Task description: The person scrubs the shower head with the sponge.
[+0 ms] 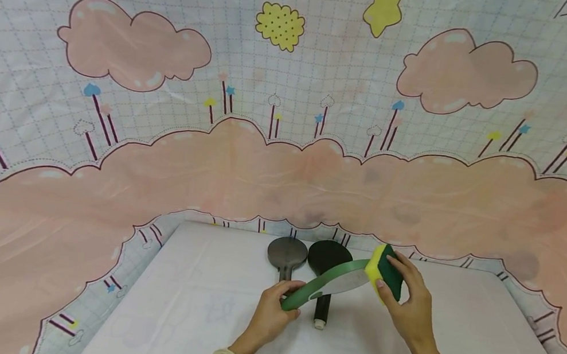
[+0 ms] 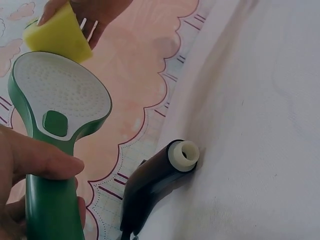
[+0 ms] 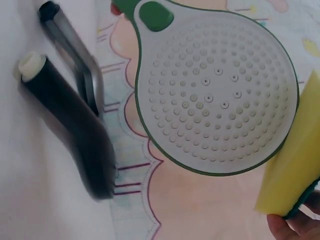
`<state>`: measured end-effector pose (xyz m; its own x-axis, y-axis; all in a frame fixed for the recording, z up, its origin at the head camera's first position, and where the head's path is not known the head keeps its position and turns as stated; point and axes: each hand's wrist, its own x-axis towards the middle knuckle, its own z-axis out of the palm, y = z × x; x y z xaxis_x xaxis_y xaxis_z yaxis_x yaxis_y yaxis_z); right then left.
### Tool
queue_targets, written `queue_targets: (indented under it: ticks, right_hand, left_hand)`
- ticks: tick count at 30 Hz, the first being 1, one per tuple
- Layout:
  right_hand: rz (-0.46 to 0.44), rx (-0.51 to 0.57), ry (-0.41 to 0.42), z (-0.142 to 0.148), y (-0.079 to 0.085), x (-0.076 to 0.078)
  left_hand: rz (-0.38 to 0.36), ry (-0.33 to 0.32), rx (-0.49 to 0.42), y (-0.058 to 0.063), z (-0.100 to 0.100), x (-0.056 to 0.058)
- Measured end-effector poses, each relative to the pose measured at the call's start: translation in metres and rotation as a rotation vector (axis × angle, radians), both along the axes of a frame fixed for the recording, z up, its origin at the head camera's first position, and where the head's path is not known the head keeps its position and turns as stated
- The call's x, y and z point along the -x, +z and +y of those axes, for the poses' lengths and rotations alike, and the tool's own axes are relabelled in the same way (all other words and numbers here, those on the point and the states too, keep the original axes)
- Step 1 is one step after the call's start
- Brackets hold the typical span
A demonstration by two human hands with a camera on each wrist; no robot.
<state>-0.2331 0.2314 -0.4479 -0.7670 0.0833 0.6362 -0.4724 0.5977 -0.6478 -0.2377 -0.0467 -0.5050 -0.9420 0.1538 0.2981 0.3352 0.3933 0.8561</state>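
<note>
My left hand (image 1: 271, 314) grips the handle of a green shower head (image 1: 332, 277), held tilted above the white table. Its pale round face with many small nozzles shows in the right wrist view, a green button (image 3: 156, 16) near the neck. Between the thumb and fingers of my right hand (image 1: 412, 306) is a sponge (image 1: 375, 267), yellow with a dark green scouring side (image 1: 393, 275). The yellow side meets the far rim of the shower head, and the scouring side faces my right palm.
Behind the green one, a grey shower head (image 1: 287, 252) and a black shower head (image 1: 329, 255) lie on the white table (image 1: 171, 309). The black one's handle ends in a pale connector (image 2: 185, 154). A cloth with clouds and stars (image 1: 283, 183) hangs behind and surrounds the table.
</note>
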Motion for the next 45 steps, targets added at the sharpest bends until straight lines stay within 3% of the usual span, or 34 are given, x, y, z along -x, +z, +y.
queue_targets:
  ticks: [4,12,21,30,36,40,45]
  right_hand:
    - [0.017,-0.056,-0.020,-0.004,0.002,-0.004]
    - [0.104,-0.123,0.005,-0.010,0.004,-0.006]
    - [0.108,-0.121,-0.002,-0.006,0.003,-0.003]
    - [0.060,-0.114,-0.033,0.002,0.000,0.003]
    - [0.048,-0.097,-0.048,0.003,-0.001,0.003]
    - [0.109,-0.092,-0.036,0.001,-0.001,0.003]
    - [0.188,-0.128,-0.040,-0.003,0.000,0.001]
  left_hand:
    - [0.018,0.003,0.014,0.000,0.002,-0.001]
    - [-0.015,-0.002,0.029,0.001,0.002,-0.001]
    - [-0.126,-0.172,0.060,-0.002,0.001,-0.001]
    - [-0.206,-0.214,-0.028,0.000,0.003,-0.001]
    - [-0.221,-0.247,-0.060,0.003,0.004,-0.002]
    - [-0.212,-0.252,-0.079,0.007,0.002,-0.004]
    - [-0.161,-0.221,-0.042,0.011,0.001,-0.005]
